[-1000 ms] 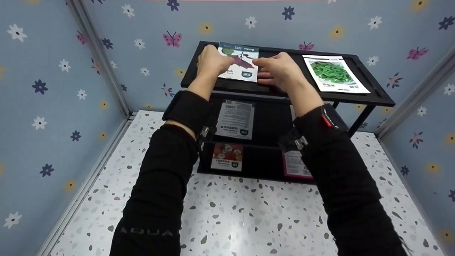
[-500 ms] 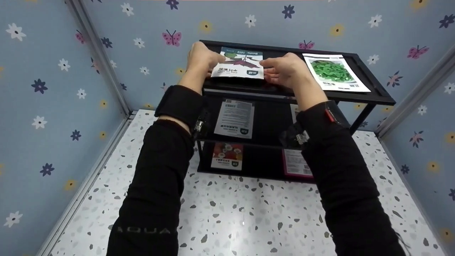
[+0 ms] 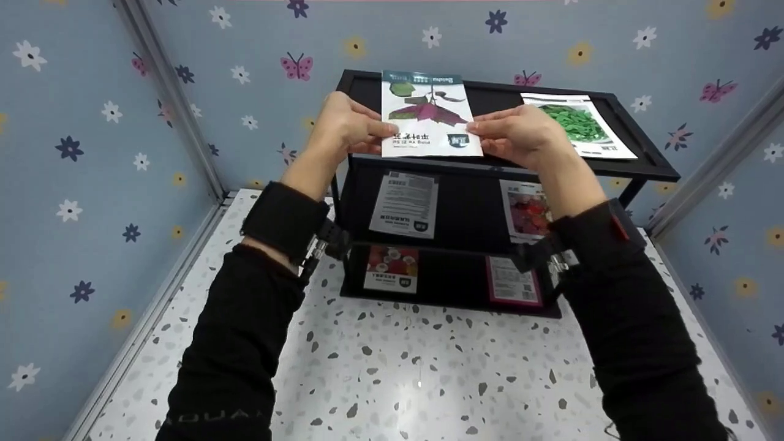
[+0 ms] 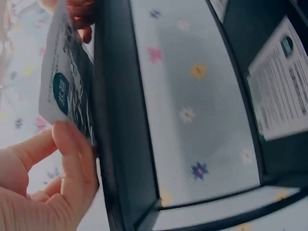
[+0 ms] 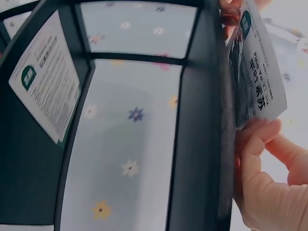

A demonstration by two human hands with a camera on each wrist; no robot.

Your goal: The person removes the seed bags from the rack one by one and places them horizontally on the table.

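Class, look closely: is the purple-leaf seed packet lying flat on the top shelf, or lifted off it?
Lifted: the seed packet stands tilted above the top shelf, pinched by the left hand and right hand.

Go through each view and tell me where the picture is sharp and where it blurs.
Head view: evenly lit, sharp on the seed packet and shelf. Left wrist view: left hand soft, packet print smeared. Right wrist view: packet's large print readable, right hand blurred.
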